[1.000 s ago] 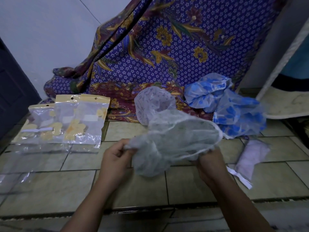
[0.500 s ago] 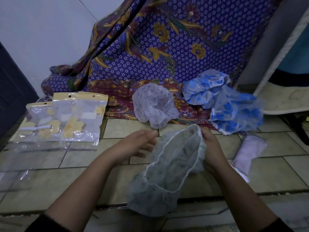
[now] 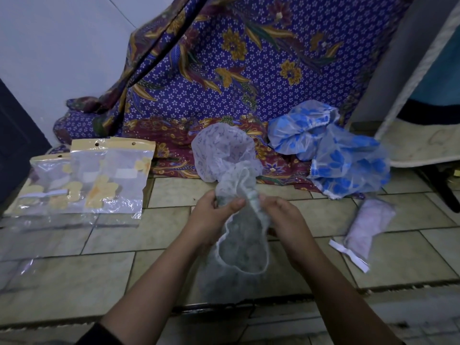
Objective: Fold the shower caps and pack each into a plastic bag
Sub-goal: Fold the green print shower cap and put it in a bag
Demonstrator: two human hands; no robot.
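Bare tiled floor [image 3: 74, 275] lies open to the left front of the hands, edged at the far left by flat plastic bags [image 3: 112, 178]; a purple patterned cloth [image 3: 249, 70] closes the back; blue shower caps [image 3: 343, 160] and a packed bag [image 3: 366, 227] crowd the right; the left hand [image 3: 211, 217] and right hand [image 3: 283, 220] are both closed, pinching the bunched top of a pale translucent shower cap [image 3: 241, 252], which hangs between them above the floor, elastic rim open below; another pale cap [image 3: 221, 150] sits just behind.
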